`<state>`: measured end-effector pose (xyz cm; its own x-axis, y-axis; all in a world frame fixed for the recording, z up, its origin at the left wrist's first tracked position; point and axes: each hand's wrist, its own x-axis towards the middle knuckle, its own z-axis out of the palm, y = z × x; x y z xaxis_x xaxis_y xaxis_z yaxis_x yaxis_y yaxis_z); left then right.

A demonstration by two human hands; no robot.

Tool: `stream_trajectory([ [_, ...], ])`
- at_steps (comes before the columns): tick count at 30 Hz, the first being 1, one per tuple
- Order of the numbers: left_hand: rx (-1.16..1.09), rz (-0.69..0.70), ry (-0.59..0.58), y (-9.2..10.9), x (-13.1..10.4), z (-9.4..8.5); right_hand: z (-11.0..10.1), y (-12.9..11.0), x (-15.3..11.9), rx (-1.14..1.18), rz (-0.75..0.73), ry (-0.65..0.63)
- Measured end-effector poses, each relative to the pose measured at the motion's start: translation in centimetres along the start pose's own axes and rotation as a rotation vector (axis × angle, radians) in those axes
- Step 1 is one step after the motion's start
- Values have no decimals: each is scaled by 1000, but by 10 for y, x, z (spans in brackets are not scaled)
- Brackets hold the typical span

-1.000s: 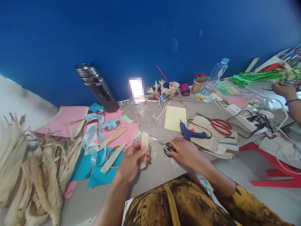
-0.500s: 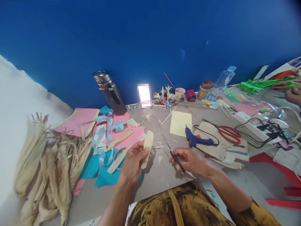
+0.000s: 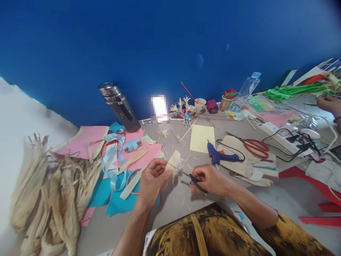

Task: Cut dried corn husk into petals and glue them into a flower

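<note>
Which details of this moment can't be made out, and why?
- Head view: lower end of the pale flat husk strip, hidden by the left hand.
- Head view: handle loops of the black-handled metal scissors, partly covered by the right hand.
- Head view: content of the bright white rectangle, masked by pixelation.
- Head view: most of the other person's arm, cut off by the right edge.
- Head view: contents of the white paper cup, too small.

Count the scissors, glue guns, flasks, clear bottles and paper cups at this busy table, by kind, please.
Scissors: 2 (black-handled pair in the right hand, red-handled pair)
Glue gun: 1
Dark flask: 1
Clear bottle: 1
Paper cups: 2 (white cup, brown cup)
Total: 7
</note>
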<state>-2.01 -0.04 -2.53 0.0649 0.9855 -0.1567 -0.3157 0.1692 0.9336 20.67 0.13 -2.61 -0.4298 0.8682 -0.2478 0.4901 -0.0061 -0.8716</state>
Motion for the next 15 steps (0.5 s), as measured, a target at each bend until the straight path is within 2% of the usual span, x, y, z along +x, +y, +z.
stream_trajectory([
  [4,51,0,-21,3,1,-3,0,5,1,-51,-37,36],
  [9,117,-87,-86,14,4,-4,2,4,0,-124,-38,66],
  [12,118,-96,-35,20,11,-3,2,4,-2,-170,-47,85],
  [15,320,0,61,23,18,2,-5,7,-5,-122,-38,168],
])
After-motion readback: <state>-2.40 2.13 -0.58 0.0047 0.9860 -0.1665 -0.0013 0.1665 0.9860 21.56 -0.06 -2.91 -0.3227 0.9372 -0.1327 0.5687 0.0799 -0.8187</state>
